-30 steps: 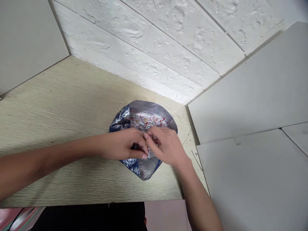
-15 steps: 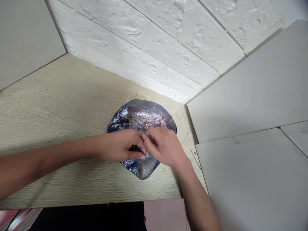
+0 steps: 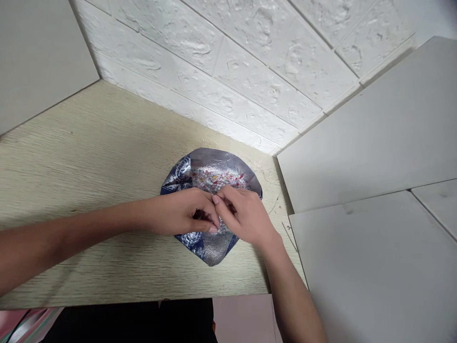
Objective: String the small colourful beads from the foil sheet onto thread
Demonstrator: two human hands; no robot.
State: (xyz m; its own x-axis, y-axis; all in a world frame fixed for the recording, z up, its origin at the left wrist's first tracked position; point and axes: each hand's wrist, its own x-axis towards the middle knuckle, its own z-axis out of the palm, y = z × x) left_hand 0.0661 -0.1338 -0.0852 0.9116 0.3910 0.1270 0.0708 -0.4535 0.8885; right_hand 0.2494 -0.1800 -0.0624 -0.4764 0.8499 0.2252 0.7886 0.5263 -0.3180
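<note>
Blue-and-silver foil pouch (image 3: 210,164), status?

— Flat on counter (image 3: 89,157), multicolour bits (image 3: 214,181) showing inside. Left hand (image 3: 182,212) and right hand (image 3: 244,214) together, fingers pinched at pouch's near side; what's gripped is hidden.

— Step? Next?

— Prob. working that edge. Needs steady pinch, else bits could spill.
</note>
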